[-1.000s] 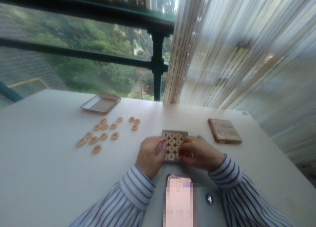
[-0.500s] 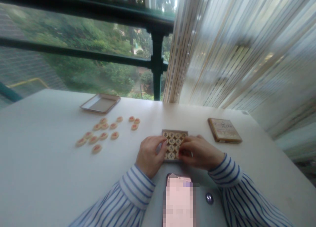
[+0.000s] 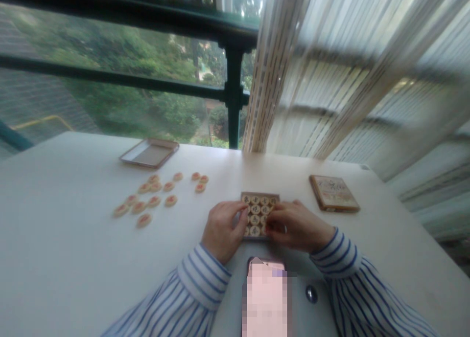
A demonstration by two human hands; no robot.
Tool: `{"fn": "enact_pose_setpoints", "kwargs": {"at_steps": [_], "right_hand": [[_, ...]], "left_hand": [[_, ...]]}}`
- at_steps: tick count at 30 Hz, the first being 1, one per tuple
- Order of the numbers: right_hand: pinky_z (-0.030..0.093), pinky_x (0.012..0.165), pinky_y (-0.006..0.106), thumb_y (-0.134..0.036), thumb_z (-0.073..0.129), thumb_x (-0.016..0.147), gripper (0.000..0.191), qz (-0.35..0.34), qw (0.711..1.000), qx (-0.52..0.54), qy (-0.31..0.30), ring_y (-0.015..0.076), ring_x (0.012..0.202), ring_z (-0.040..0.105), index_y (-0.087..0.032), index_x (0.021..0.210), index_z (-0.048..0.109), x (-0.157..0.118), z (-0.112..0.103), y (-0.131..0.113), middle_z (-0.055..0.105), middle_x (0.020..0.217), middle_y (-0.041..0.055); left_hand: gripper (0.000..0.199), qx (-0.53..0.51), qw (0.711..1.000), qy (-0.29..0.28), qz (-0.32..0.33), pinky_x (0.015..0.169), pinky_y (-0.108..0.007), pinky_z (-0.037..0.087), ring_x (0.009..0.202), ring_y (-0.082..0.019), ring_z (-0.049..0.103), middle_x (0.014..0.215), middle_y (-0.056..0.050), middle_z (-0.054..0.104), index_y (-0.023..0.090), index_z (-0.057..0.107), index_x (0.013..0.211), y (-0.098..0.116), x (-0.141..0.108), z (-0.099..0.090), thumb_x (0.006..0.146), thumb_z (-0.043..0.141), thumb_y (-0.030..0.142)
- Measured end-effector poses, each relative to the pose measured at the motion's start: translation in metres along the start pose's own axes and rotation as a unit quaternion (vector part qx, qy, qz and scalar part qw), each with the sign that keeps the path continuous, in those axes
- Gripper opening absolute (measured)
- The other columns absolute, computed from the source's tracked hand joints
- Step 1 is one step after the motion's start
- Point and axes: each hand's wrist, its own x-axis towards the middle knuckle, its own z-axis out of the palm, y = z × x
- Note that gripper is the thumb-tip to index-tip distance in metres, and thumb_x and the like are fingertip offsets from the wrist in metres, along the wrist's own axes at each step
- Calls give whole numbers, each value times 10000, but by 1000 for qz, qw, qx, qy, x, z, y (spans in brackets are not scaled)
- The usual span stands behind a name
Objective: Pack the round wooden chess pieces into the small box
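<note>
A small shallow box (image 3: pixel 261 194) stands in front of me, filled with rows of round xiangqi pieces (image 3: pixel 254 220) with dark characters. My left hand (image 3: pixel 224 227) is closed at the box's left side, thumb and forefinger bent onto its edge and the nearest pieces. Over the right columns is my right hand (image 3: pixel 299 227), its fingers pinched together at a piece near the lower right corner; the fingers hide most of that piece and the box's right side. Several loose xiangqi pieces (image 3: pixel 154 201) with red characters lie spread to the left.
An open tray-like lid (image 3: pixel 147 166) lies at the table's far left edge. A closed flat box (image 3: pixel 335 192) with printed top sits to the right. Nearest me is a phone (image 3: pixel 266 298), its screen blurred out, with a dark shiny oval object (image 3: pixel 311 294) beside it. Behind are green railings and a striped curtain.
The curtain at the right has shifted in its folds. Both hands, the box and the pieces look the same as before.
</note>
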Motion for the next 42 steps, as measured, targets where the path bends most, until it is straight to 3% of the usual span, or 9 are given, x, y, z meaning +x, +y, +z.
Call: {"fn": "enact_pose_setpoints", "kwargs": {"at_steps": [20,42], "right_hand": [[280,677,278,-381,488,788,221,21,1000,-16,1,140,770,526,-196,811,608,-1,-3,-1,603,798,25],[299,710,285,-273,438,829,188,75,992,-36,96,146,794,522,-184,876,597,2,-3,-2,618,850,44]], "left_hand": [[176,1,1000,4,4,833,-370,437,875,-181,569,906,-45,660,187,626,889,-1,1,0,779,508,257],[186,6,1000,25,5,836,-352,449,876,-176,588,906,-45,668,192,627,897,-3,0,-3,768,524,280]]}}
